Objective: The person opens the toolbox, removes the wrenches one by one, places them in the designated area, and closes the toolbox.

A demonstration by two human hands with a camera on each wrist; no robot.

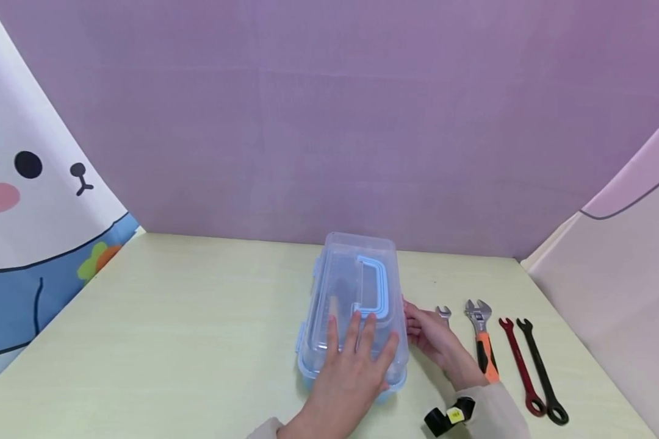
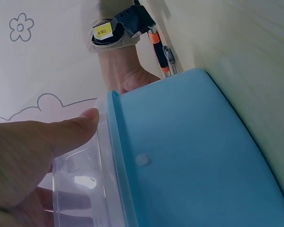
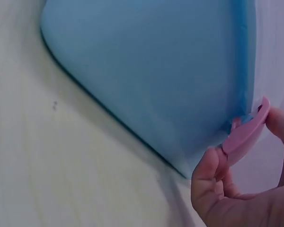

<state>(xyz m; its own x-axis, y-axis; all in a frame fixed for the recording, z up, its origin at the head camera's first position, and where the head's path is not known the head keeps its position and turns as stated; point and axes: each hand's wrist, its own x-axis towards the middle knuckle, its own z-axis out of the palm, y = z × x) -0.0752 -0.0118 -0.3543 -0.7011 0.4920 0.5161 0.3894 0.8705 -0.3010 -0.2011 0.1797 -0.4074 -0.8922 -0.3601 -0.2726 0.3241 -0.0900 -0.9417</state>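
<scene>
A storage box with a see-through lid [image 1: 337,262], a light blue base [image 2: 194,151] and a blue carry handle [image 1: 382,286] stands upright on the table. Spread across the lid's near end is my left hand [image 1: 343,381], its fingers fairly straight; in the left wrist view its thumb lies along the lid's edge. My right hand [image 1: 436,344] is at the box's right side. There it pinches a pink latch [image 3: 246,135] between thumb and fingers, as the right wrist view shows. The latch tilts outward from the box's rim. What the box holds cannot be made out.
Right of the box lie a silver wrench [image 1: 443,313], partly hidden by the right hand, an adjustable wrench [image 1: 486,347] with an orange and black handle, a red wrench [image 1: 518,360] and a black wrench [image 1: 540,372]. A purple cloth [image 1: 329,122] hangs behind the table.
</scene>
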